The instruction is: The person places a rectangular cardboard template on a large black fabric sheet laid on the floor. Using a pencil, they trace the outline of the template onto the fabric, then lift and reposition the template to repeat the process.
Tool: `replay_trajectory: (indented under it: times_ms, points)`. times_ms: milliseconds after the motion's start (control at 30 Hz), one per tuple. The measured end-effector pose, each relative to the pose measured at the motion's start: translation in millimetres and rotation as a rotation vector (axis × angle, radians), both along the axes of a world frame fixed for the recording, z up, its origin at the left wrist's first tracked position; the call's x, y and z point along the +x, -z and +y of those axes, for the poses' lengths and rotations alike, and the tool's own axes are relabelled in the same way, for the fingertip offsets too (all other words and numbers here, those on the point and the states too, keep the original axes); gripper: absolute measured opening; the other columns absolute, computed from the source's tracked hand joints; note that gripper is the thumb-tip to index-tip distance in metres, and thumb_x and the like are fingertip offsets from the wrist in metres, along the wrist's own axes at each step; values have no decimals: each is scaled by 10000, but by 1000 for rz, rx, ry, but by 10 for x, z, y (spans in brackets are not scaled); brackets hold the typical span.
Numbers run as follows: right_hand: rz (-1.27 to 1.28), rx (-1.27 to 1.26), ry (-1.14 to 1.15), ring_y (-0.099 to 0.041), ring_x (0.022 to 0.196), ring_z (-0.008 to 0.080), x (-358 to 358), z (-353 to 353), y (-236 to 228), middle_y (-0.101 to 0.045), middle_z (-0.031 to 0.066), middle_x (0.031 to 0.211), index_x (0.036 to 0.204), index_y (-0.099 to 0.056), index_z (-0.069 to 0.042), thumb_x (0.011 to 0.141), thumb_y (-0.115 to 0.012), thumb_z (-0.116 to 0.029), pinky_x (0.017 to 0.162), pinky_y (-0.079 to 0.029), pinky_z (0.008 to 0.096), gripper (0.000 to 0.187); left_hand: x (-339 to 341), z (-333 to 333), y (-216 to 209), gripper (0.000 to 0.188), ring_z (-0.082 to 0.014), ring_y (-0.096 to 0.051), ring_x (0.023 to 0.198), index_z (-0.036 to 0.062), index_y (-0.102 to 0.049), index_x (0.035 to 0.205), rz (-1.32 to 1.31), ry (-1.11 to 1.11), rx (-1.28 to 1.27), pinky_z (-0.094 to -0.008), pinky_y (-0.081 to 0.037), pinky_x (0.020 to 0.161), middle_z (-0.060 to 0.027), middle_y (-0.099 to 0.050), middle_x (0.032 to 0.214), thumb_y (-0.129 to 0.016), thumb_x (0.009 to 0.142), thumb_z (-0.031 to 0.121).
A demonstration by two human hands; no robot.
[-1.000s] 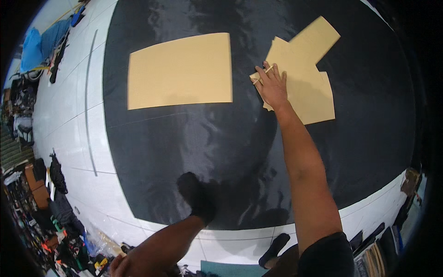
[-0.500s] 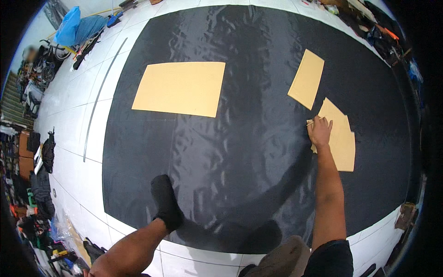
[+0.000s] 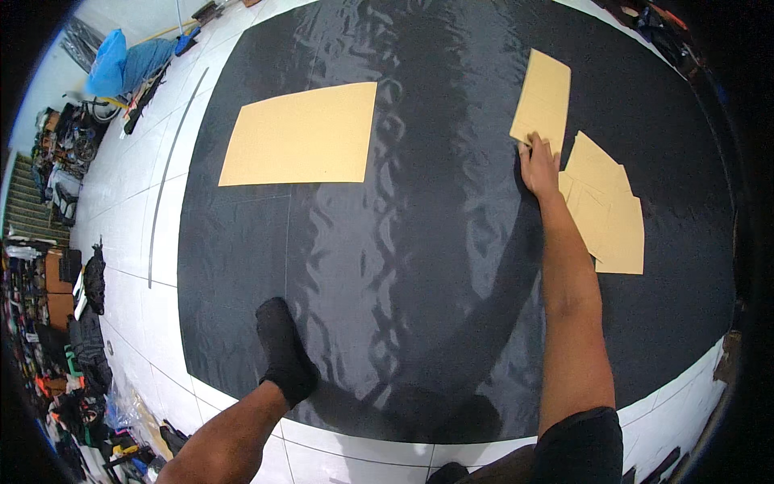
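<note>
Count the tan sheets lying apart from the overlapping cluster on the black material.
2: a large sheet at left, and a narrower sheet at upper right with the right hand at its lower edge. Others could be hidden directly underneath.

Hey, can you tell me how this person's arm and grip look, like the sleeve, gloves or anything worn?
The right arm has a short black sleeve ending above the elbow; below that it is bare. The right grip is a hand without a glove. No watch or bracelet shows. The left arm and left grip are out of view.
</note>
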State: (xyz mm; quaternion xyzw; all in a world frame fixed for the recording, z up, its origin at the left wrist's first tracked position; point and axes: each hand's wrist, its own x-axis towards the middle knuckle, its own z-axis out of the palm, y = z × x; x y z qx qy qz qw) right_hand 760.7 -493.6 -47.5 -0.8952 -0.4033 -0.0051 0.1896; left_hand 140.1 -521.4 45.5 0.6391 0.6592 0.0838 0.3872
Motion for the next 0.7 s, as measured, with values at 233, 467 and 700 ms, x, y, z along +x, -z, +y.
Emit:
replay_trajectory:
  times_ms: [233, 467, 700]
  points:
    - [-139, -118, -5, -407, 1449, 372, 120, -1507, 124, -485, 135, 1538, 1503, -429, -79, 1053, -496, -340, 1196, -223, 627, 524, -31, -27, -17, 419, -213, -454, 1049, 86, -534, 1261, -88, -15, -88, -363, -364, 890, -107, -520, 1174, -487, 1011, 419]
    - [57, -271, 149, -471, 1386, 368, 69, -2292, -39, -573, 148, 1436, 1473, -454, -42, 1038, -537, -325, 1175, -266, 627, 526, -2207, -1067, -1402, 403, -195, -525, 903, 95, -609, 1180, -611, -590, -199, -345, -431, 772, -79, -593, 1046, -528, 987, 440]
    - [-91, -104, -176, -541, 1281, 409, -589, -1484, -547, -584, 234, 1392, 1126, -654, -4, 943, -633, -272, 1090, -411, 524, 326, -2717, -440, -1703, 481, -196, -615, 980, 73, -657, 1233, -187, -495, 67, -346, -501, 813, -84, -680, 1116, -582, 974, 473]
